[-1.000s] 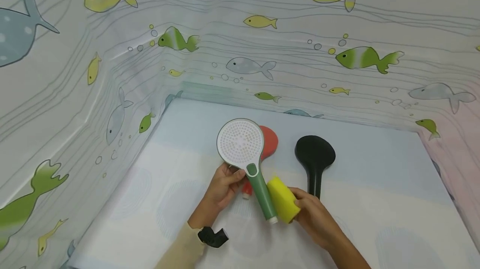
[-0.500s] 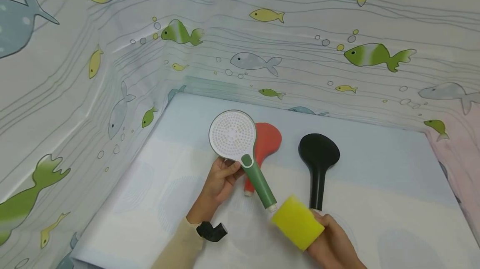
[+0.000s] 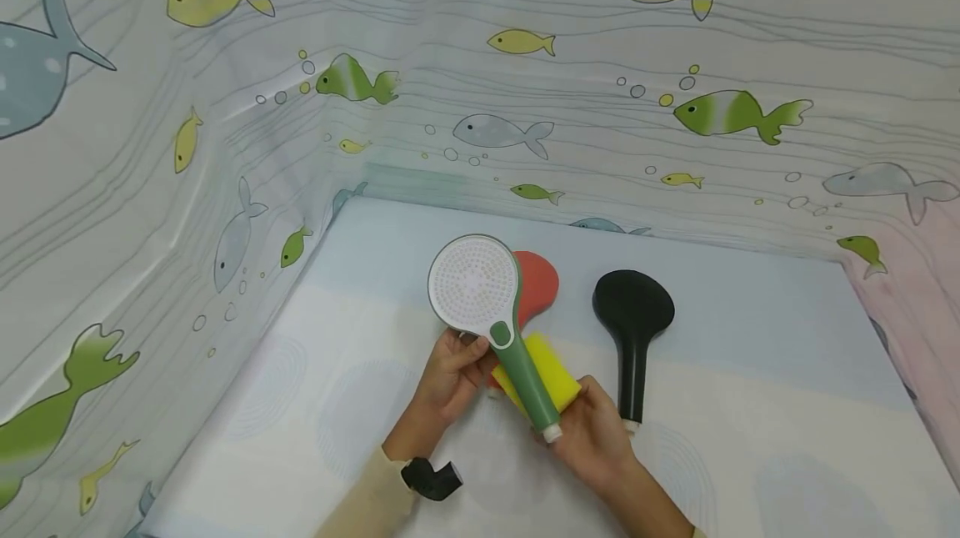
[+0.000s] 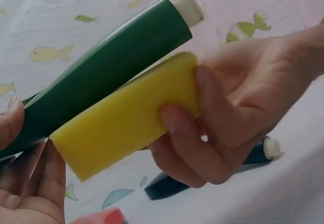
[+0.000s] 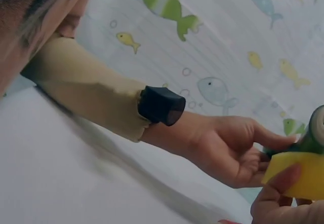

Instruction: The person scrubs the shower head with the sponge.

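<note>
My left hand (image 3: 450, 379) holds a green shower head (image 3: 474, 286) with a white round face, gripping it where the handle begins. Behind the handle, my right hand (image 3: 596, 438) pinches a yellow sponge (image 3: 555, 373). In the left wrist view the sponge (image 4: 126, 115) lies along the underside of the green handle (image 4: 111, 57), with the fingers of my right hand (image 4: 238, 107) on its edge. The right wrist view shows the sponge (image 5: 298, 176) below the handle's end.
A red shower head (image 3: 538, 284) lies on the table (image 3: 750, 438), partly hidden behind the green one. To the right lies a black shower head (image 3: 633, 304), handle toward me. Fish-patterned cloth (image 3: 420, 87) rises at the back and left.
My right hand first swung the sponge down and right off the handle, then brought it back up and left behind it. The green shower head dipped slightly back after rising.
</note>
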Action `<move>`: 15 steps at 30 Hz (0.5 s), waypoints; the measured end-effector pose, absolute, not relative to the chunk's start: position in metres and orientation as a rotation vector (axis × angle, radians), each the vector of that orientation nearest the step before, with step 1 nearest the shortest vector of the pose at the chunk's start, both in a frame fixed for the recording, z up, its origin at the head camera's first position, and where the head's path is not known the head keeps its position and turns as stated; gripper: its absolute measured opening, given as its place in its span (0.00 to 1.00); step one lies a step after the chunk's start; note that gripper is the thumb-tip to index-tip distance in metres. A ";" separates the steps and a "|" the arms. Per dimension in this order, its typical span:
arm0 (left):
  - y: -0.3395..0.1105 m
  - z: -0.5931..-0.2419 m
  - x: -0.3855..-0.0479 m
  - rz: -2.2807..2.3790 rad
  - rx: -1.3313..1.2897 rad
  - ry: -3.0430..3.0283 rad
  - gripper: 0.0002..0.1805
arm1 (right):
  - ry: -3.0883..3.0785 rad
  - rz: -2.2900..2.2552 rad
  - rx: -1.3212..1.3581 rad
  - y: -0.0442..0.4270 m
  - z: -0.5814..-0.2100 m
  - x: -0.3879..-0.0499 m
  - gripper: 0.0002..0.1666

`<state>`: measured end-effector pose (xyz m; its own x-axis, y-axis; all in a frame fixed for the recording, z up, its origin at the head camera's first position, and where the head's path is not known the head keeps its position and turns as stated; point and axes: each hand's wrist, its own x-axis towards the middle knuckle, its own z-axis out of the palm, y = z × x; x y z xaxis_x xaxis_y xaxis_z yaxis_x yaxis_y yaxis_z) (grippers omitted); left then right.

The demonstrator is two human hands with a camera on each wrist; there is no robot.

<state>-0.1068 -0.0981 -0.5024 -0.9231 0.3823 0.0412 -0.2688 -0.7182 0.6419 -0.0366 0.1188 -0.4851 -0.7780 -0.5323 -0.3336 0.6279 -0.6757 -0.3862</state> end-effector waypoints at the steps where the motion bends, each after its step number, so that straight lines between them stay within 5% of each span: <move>1: -0.099 -0.502 -0.107 2.617 0.245 0.945 0.22 | 0.621 -2.392 0.245 0.119 -0.486 -0.035 0.29; 15: -0.104 -0.493 -0.115 2.678 0.252 0.984 0.20 | 0.329 -2.341 0.040 0.163 -0.486 0.001 0.28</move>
